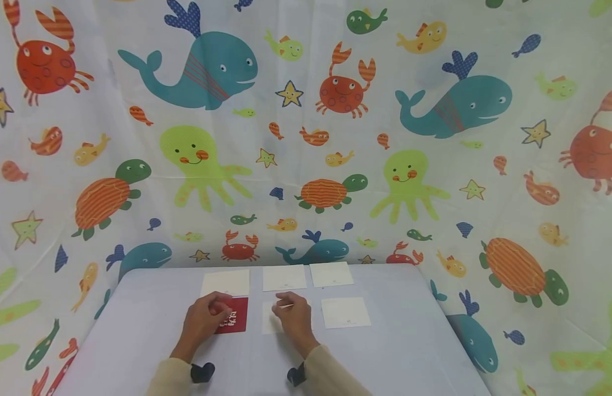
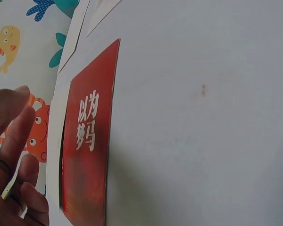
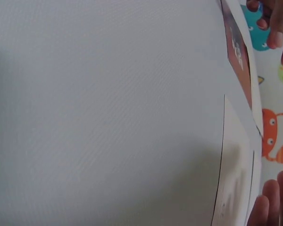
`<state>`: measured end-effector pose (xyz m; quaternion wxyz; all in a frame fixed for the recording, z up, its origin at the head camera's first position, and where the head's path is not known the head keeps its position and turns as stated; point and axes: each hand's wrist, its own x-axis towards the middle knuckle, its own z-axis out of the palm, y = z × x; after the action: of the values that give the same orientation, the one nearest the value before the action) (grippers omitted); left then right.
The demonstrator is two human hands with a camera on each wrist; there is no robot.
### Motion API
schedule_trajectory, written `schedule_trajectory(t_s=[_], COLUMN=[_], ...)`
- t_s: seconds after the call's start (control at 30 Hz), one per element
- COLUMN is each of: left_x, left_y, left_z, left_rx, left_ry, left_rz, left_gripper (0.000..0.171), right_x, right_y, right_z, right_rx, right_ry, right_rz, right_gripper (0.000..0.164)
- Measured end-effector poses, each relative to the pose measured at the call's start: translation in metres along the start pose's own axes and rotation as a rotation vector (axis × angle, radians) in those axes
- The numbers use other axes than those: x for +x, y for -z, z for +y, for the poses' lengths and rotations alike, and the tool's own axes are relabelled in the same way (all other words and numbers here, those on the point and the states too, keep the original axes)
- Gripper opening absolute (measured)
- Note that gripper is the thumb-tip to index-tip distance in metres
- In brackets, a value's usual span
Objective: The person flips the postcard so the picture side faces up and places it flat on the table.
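On the table lies a red card (image 2: 87, 141) with white characters, nearest my left hand (image 1: 205, 319). This hand hovers above the card's left side and covers part of it in the head view. Its fingers are loosely bent, and the left wrist view shows thumb and fingers off to the side of the card. My right hand (image 1: 293, 320) is over a white card (image 1: 270, 319) in the front row, hiding its right part. In the right wrist view its fingers (image 3: 271, 197) show beside that white card, which lies flat. Neither hand shows anything held.
Behind the hands runs a row of white cards, at the left (image 1: 227, 282), middle (image 1: 284, 278) and right (image 1: 332, 274). Another white card (image 1: 345, 313) lies right of my right hand. Beyond the pale table (image 1: 405, 352) hangs a curtain (image 1: 296, 165) printed with sea animals.
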<state>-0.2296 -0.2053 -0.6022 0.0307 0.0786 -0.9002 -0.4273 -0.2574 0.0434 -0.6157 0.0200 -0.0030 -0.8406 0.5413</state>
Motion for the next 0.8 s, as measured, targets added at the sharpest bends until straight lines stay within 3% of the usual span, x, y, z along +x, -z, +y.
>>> schedule_trajectory(t_s=[0.53, 0.8], left_x=[0.001, 0.001], left_y=[-0.015, -0.020], left_z=[0.006, 0.017], left_rx=[-0.024, -0.028], left_ry=[-0.033, -0.023], left_rz=[0.013, -0.008], left_gripper=[0.034, 0.032], right_x=[0.000, 0.003], right_y=[0.023, 0.032], right_z=[0.008, 0.012], right_rx=[-0.025, -0.053], right_ry=[-0.025, -0.052], right_rz=[0.048, 0.082], right_gripper=[0.027, 0.027])
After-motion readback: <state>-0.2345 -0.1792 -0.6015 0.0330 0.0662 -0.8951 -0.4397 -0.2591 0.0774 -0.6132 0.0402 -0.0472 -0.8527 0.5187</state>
